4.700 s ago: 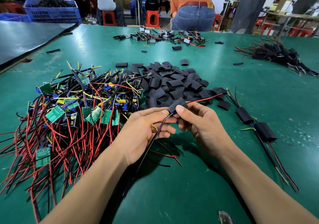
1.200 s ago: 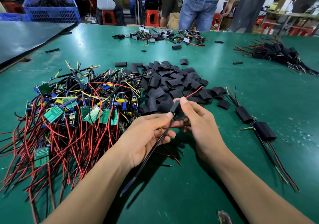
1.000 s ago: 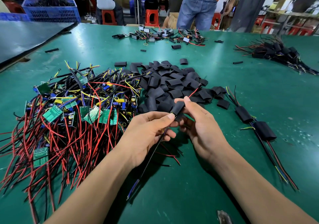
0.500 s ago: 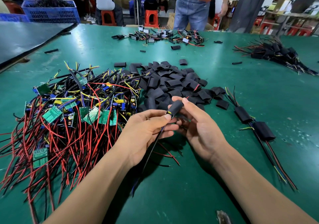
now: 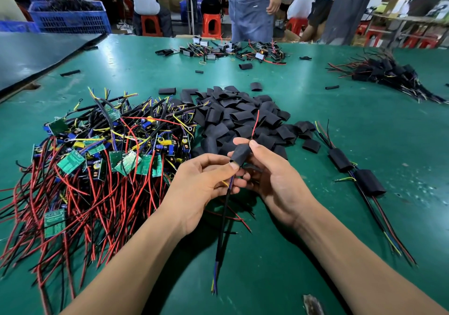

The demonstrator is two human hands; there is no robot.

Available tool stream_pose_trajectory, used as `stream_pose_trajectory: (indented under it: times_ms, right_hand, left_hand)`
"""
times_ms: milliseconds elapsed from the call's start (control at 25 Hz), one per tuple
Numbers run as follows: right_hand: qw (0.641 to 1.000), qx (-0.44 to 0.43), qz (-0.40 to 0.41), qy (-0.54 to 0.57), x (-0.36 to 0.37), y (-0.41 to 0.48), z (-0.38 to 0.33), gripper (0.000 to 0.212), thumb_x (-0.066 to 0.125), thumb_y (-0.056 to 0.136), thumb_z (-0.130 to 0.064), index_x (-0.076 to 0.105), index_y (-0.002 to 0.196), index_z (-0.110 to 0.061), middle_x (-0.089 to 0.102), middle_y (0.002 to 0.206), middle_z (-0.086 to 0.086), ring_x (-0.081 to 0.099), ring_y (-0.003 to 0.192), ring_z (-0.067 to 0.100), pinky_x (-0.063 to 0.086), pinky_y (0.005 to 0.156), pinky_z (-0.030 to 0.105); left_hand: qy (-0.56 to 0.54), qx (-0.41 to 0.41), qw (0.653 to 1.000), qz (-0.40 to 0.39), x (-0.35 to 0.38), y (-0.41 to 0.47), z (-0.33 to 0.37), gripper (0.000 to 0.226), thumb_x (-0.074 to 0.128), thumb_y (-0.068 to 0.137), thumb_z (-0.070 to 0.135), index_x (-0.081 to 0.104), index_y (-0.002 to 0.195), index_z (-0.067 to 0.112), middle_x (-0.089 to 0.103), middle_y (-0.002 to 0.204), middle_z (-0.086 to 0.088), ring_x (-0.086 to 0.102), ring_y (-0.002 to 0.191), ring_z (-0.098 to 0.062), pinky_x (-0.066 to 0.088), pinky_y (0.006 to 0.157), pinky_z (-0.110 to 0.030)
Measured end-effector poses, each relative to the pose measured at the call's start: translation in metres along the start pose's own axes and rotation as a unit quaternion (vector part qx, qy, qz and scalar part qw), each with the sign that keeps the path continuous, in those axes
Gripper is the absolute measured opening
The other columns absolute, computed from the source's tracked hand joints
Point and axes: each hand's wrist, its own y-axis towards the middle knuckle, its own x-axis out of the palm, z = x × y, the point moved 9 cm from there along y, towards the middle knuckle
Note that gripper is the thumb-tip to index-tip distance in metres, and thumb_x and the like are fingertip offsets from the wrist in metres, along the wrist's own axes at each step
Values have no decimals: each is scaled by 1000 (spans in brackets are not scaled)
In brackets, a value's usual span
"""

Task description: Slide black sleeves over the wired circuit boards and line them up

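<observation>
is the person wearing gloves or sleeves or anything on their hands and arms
No. The left hand and right hand are bare, with no gloves or rings in view. The left forearm and right forearm are also uncovered, with no sleeve, watch or wrist strap up to the edge of the picture. The fingernails that show look short and plain.

Over the last 4.7 s the black sleeve [image 5: 240, 155] pinched by the right hand [image 5: 274, 181] has tipped upright, its red wire [image 5: 255, 125] has swung from 2 o'clock to 12 o'clock, the black cable [image 5: 222, 229] gripped by the left hand [image 5: 201, 188] has swung from 7 o'clock toward 6 o'clock, and the person in orange [image 5: 251, 11] at 12 o'clock has straightened up.
</observation>
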Motion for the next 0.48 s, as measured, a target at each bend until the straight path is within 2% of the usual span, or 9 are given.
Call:
stream_pose_trajectory:
  times_ms: [80,160,240,280,360,400,480]
  right_hand:
    - [999,3,32,-24,-7,1,1,27,52,102,-35,76,111,-26,71,93,3,52,67,13,45,68,30]
    - [993,-8,101,-58,-19,1,-2,23,57,101,-32,76,108,-21,69,83,1,54,60,13,43,58,25]
    - [983,-37,153,-95,-25,-3,-9,21,62,98,-34,72,103,-16,69,74,1,59,54,16,45,53,27]
    - [978,-51,164,-115,-25,-5,-12,24,66,94,-38,70,100,-16,70,72,1,63,56,19,49,55,30]
    - [965,-74,169,-189,-22,-9,-18,34,72,83,-50,70,96,-19,75,80,0,71,72,22,57,69,37]
    - [954,-84,166,-237,-20,-11,-21,34,71,80,-53,71,94,-22,76,84,-2,72,81,20,58,78,39]
    - [936,-88,157,-303,-19,-10,-24,25,68,84,-48,73,94,-25,75,89,-8,70,88,11,55,87,36]
  left_hand:
    - [-5,15,1000,14,0,-1,3,9,71,85,4,66,91,7,75,85,-19,71,66,-24,58,62,-27]
    - [9,46,998,50,-2,-1,7,12,73,84,1,67,81,12,74,77,-16,70,61,-24,55,56,-26]
    - [99,106,984,102,-2,-4,14,16,75,82,1,67,77,14,73,69,-7,71,60,-21,55,54,-24]
    - [163,140,969,122,1,-7,17,17,76,81,2,68,77,16,73,66,-1,71,60,-15,54,55,-21]
    - [247,180,944,126,12,-11,20,17,77,79,4,70,77,19,72,67,8,68,61,-3,50,58,-14]
    - [260,182,941,116,16,-11,18,18,77,78,4,70,79,20,73,69,9,68,63,-1,50,61,-14]
    - [241,156,955,81,20,-7,10,20,76,78,1,71,85,19,76,77,6,72,73,-6,56,71,-23]
